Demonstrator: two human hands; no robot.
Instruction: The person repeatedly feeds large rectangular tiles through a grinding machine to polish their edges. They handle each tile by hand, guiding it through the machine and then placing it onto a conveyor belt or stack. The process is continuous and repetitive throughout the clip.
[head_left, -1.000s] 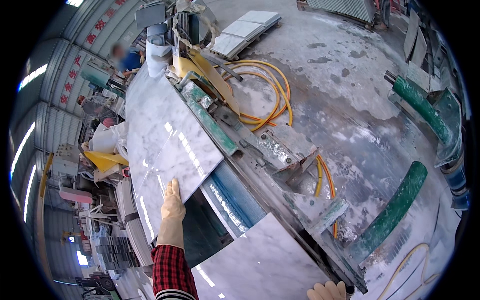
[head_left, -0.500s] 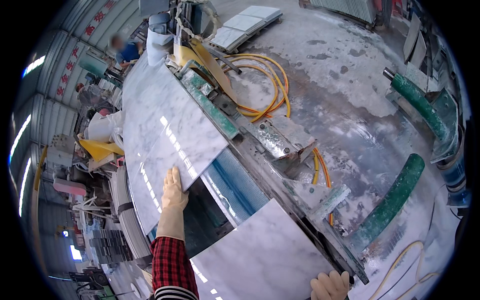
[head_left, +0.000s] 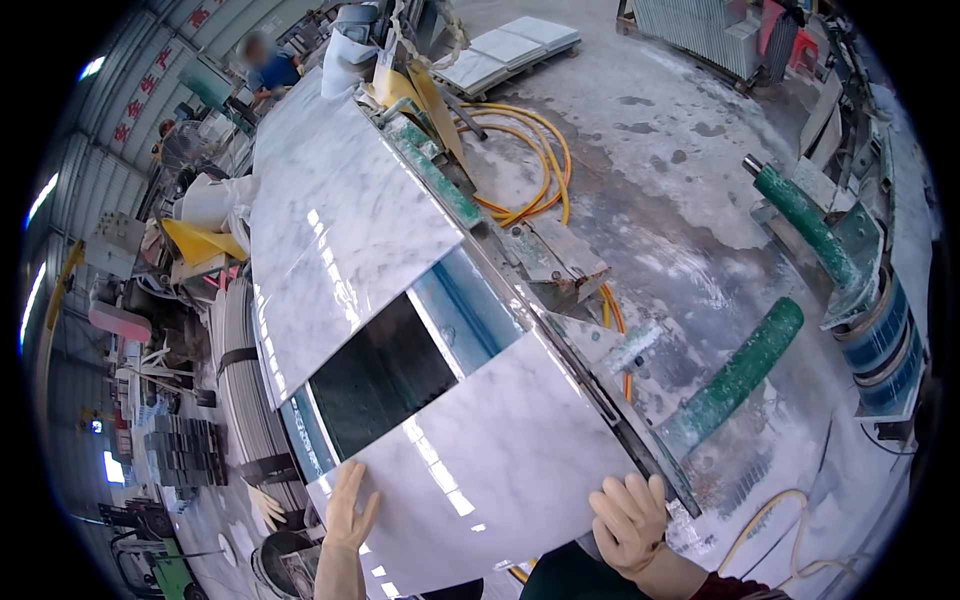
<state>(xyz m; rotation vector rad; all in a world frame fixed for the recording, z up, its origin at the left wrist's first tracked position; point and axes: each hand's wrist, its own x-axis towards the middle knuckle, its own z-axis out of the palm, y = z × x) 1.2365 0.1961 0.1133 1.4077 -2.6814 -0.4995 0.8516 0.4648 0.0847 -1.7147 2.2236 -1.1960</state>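
A polished white marble slab (head_left: 470,440) with grey veins lies on the machine bed right in front of me. My left hand (head_left: 350,505), in a cream rubber glove, rests on its left edge with the fingers stretched out. At the slab's right side my right hand (head_left: 628,515), gloved alike, has its fingers curled over the edge; the thumb is hidden. Beyond a gap that shows a dark opening (head_left: 385,375) and a wet blue belt (head_left: 475,310), a second marble slab (head_left: 350,220) reaches away up the bed.
Green bent pipes (head_left: 745,375) stand at the right, near coiled yellow hoses (head_left: 560,180) on the wet floor. Several long grey strips (head_left: 245,380) are strapped along the left side. A person (head_left: 272,68) stands at the far left. Pale slabs (head_left: 510,50) lie farther back.
My left hand has left the far slab and come back to the near slab's left edge. The near slab shows more fully as the view has shifted. My right hand remains at its right edge.
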